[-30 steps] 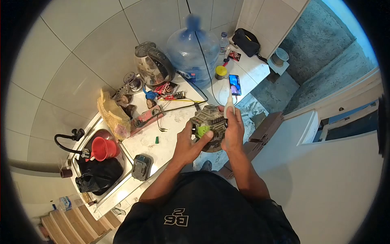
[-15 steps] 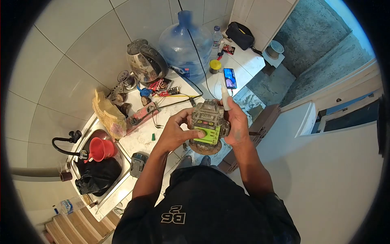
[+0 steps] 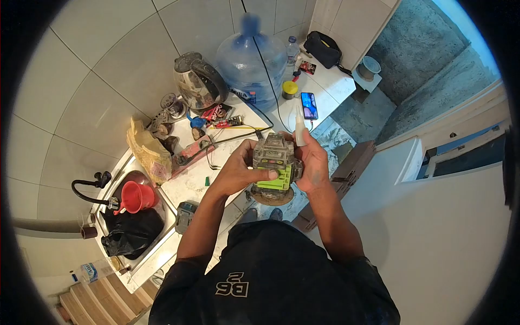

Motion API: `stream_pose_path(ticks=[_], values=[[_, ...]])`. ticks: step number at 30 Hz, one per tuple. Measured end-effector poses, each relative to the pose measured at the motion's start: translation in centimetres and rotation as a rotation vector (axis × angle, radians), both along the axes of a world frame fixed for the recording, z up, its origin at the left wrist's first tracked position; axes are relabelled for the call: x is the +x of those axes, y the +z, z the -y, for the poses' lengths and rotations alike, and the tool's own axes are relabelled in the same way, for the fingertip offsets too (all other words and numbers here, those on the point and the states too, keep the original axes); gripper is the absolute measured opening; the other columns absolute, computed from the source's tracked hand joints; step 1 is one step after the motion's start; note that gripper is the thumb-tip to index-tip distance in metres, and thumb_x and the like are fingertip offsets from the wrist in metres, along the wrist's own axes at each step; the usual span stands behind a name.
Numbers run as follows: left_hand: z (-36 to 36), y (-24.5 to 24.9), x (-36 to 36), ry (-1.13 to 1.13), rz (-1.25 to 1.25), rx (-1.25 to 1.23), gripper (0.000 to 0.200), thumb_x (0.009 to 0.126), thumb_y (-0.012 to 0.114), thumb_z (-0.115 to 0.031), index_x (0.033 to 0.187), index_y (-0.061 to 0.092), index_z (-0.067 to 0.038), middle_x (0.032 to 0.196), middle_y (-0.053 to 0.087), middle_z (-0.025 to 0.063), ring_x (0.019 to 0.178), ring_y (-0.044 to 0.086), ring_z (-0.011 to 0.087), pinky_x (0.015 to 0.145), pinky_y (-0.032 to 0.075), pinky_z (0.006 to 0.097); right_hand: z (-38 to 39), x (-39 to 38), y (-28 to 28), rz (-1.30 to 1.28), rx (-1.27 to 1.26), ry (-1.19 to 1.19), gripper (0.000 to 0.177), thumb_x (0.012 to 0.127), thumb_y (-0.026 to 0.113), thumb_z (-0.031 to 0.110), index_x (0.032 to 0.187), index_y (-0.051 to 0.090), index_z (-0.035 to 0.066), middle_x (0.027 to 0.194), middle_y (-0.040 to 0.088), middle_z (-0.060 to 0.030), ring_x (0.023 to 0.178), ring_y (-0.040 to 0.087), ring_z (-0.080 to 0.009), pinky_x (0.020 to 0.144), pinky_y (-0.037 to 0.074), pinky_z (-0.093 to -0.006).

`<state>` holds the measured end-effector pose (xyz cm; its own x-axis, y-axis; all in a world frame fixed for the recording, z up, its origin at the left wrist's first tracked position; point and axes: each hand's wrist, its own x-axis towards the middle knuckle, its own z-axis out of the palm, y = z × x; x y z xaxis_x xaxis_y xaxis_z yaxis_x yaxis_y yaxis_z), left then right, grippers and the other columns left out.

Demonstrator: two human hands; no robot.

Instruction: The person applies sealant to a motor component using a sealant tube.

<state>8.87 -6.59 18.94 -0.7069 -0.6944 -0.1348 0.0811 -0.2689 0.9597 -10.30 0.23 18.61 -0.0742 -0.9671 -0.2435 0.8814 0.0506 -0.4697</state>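
A dusty grey device with a lime-green part (image 3: 275, 161) is held over the floor beside the counter. My left hand (image 3: 238, 172) wraps round its left side, thumb lying on the green part. My right hand (image 3: 315, 165) grips its right side and also has a white pointed nozzle (image 3: 300, 130) between thumb and fingers, tip upward. Below the device a round brown disc (image 3: 272, 196) shows, partly covered. A second dark grey block (image 3: 186, 215), similar to a battery, stands on the counter by the sink, left of my left forearm.
Along the counter are a kettle (image 3: 197, 84), a large blue water bottle (image 3: 252, 67), a yellow-lidded jar (image 3: 290, 89), a lit phone (image 3: 309, 105), a black pouch (image 3: 323, 50) and a yellow bag (image 3: 145, 154). The sink (image 3: 168, 216) holds a red dipper (image 3: 136, 197). A wall stands right.
The view has shifted slightly, so the counter items sit a little further right. The device has tilted a little in my hands, which keep their hold.
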Motion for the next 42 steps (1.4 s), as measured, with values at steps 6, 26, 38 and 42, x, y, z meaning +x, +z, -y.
stream_pose_path(ticks=[6,26,38,42], values=[[0.0,-0.2,-0.5,0.05,0.096,-0.064,0.073,0.069,0.097,-0.027,0.119,0.052,0.0,0.109,0.068,0.0149,0.101,0.067,0.0204,0.094,0.053,0.0361,0.1,0.1,-0.2,-0.091,0.058,-0.044,0.05,0.107,0.053,0.045,0.126,0.062,0.0,0.116,0.07,-0.0153,0.105,0.069,-0.0285,0.095,0.057,-0.0421],[0.6,-0.6,-0.2,0.284,0.405,-0.362,0.085,0.063,0.101,-0.04,0.113,0.045,0.0,0.106,0.068,0.0179,0.096,0.069,0.0222,0.088,0.056,0.0336,-10.1,-0.7,1.6,-1.541,-0.284,-0.086,0.031,0.085,0.08,0.003,0.114,0.07,0.001,0.096,0.07,-0.0146,0.081,0.069,-0.0244,0.074,0.053,-0.0346],[0.3,-0.4,0.3,0.361,0.382,-0.423,0.09,0.06,0.102,-0.041,0.116,0.045,0.001,0.111,0.064,0.0174,0.1,0.067,0.0212,0.089,0.055,0.0321,-7.5,1.0,1.7,-1.845,-0.367,0.015,0.026,0.085,0.081,0.013,0.107,0.071,0.004,0.09,0.069,-0.012,0.076,0.068,-0.0317,0.067,0.055,-0.04],[0.2,-0.4,0.5,0.384,0.363,-0.454,0.091,0.061,0.103,-0.038,0.118,0.043,0.001,0.109,0.066,0.0178,0.098,0.069,0.0213,0.086,0.057,0.0319,-6.7,1.2,1.8,-1.894,-0.409,0.001,0.027,0.085,0.08,0.016,0.108,0.071,0.006,0.089,0.067,-0.0115,0.077,0.068,-0.0331,0.067,0.055,-0.043]])
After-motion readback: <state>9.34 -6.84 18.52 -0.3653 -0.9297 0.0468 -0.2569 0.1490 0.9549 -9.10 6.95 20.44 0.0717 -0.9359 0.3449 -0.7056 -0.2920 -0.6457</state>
